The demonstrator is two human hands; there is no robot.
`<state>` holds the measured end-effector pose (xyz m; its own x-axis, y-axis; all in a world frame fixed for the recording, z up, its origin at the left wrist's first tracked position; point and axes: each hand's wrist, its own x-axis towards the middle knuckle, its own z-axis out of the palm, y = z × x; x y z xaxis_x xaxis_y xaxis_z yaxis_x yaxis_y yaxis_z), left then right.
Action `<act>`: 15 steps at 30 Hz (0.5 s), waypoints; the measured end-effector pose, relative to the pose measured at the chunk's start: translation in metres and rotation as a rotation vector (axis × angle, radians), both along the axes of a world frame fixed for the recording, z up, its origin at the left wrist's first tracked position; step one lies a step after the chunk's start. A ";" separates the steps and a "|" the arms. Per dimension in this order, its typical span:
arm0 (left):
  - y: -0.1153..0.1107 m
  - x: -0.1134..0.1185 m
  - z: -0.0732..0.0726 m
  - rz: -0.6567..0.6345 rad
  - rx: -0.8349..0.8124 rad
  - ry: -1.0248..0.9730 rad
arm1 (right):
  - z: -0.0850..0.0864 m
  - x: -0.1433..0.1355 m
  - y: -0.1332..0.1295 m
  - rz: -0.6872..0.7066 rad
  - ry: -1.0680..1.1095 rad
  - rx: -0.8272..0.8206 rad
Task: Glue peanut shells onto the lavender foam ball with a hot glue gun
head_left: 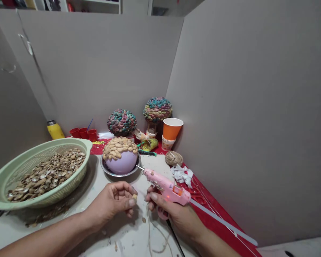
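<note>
My left hand [117,200] pinches a small peanut shell [134,197] between thumb and fingertips, low over the table. In my right hand [173,210] is a pink hot glue gun [167,185], its metal nozzle pointing left and a long glue stick [224,221] sticking out of its back. A small red light glows on its side. Just beyond both hands, a lilac balloon [121,163] rests in a metal bowl [120,174]. Peanut shells [119,147] cover the balloon's upper part; the lower part is bare. Neither hand touches the balloon.
On the left stands a green basket [87,145] of shells. Behind are two colourful shell-covered balls [122,122], red cups [92,135], a yellow bottle [55,130] and an orange paper cup [172,129]. Twine [173,158] and crumpled tissue [182,175] lie right. Grey partitions [243,107] enclose the table.
</note>
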<state>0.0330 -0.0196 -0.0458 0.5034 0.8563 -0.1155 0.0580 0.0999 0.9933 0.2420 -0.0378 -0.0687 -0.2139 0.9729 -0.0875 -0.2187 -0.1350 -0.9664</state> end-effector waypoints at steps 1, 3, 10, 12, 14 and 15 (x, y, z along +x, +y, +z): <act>-0.001 0.001 -0.001 0.004 -0.066 -0.092 | 0.001 -0.001 -0.001 0.004 -0.006 0.004; -0.001 0.001 -0.003 0.006 -0.149 -0.220 | 0.005 -0.004 -0.004 0.008 -0.023 -0.001; 0.000 0.008 -0.003 -0.033 -0.145 -0.265 | 0.022 -0.015 -0.008 0.067 -0.076 0.087; 0.000 0.010 -0.001 -0.044 -0.136 -0.260 | 0.023 -0.016 -0.008 0.098 -0.090 0.125; -0.001 0.013 -0.002 -0.049 -0.125 -0.261 | 0.023 -0.017 -0.009 0.078 -0.109 0.139; -0.002 0.014 -0.002 -0.047 -0.118 -0.262 | 0.023 -0.017 -0.009 0.056 -0.119 0.144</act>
<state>0.0470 -0.0214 -0.0482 0.5682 0.8196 -0.0735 -0.1913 0.2185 0.9569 0.2253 -0.0467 -0.0455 -0.2647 0.9640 0.0242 -0.0975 -0.0018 -0.9952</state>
